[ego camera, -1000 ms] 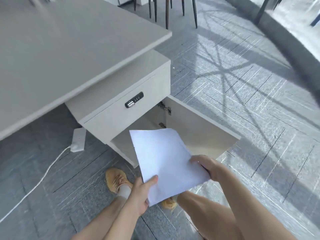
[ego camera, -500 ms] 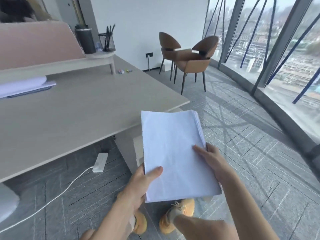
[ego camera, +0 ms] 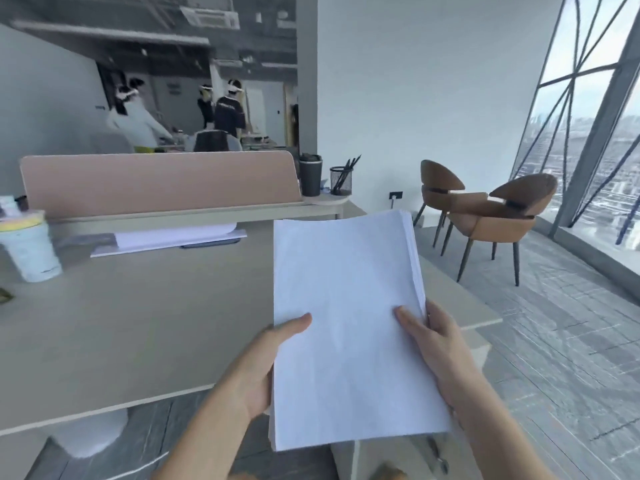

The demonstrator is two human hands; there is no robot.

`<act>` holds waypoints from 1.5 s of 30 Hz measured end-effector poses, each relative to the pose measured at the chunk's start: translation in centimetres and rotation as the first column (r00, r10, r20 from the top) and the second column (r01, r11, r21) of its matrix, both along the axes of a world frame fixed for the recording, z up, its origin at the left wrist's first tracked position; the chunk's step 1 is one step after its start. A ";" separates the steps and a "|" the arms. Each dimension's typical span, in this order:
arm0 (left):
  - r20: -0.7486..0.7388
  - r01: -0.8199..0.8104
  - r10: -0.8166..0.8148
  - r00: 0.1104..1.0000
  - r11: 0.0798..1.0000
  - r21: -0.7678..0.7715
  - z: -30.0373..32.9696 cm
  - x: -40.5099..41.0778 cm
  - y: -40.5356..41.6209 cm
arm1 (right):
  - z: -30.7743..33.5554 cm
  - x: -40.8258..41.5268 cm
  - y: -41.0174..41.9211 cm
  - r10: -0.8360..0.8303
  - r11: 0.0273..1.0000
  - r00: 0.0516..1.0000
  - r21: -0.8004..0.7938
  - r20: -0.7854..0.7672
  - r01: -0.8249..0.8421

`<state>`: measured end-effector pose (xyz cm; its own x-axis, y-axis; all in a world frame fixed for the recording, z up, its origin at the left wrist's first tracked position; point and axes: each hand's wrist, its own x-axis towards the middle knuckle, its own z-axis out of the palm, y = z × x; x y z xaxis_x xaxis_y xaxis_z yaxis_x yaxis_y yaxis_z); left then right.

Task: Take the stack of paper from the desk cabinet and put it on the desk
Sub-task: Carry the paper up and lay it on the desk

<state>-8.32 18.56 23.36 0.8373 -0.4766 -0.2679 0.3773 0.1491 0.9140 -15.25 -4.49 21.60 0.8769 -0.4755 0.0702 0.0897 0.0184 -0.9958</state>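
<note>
A thick stack of white paper (ego camera: 346, 323) is held in the air above the right end of the beige desk (ego camera: 138, 323). My left hand (ego camera: 263, 365) grips its left edge with the thumb on top. My right hand (ego camera: 436, 341) grips its right edge, thumb on the top sheet. The stack's near end hangs past the desk's front edge. The desk cabinet (ego camera: 481, 355) shows only as a pale corner under the desk at the right, mostly hidden by the paper and my right arm.
On the desk stand a pale cup (ego camera: 29, 251) at far left and a flat pile of papers (ego camera: 173, 239) below the pink divider (ego camera: 159, 181). A dark cup (ego camera: 310, 176) and pen holder (ego camera: 341, 180) sit behind. Two brown chairs (ego camera: 485, 216) stand right; several people work far back.
The view has risen from the floor and open cabinet to the desk top. Both hands have lifted the paper stack from cabinet height up to above the desk's right end.
</note>
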 end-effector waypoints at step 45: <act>0.396 -0.544 0.482 0.781 0.838 0.052 -3.3 19.1 -2.2 | 0.9 23.4 1.3 0.024 0.997 0.954 -0.077 0.300 -0.001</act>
<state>10.80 16.40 20.06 0.9954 0.0733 0.0613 -0.0666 0.0725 0.9951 8.14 -3.19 22.52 0.8158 -0.4475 0.3665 0.3852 -0.0522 -0.9213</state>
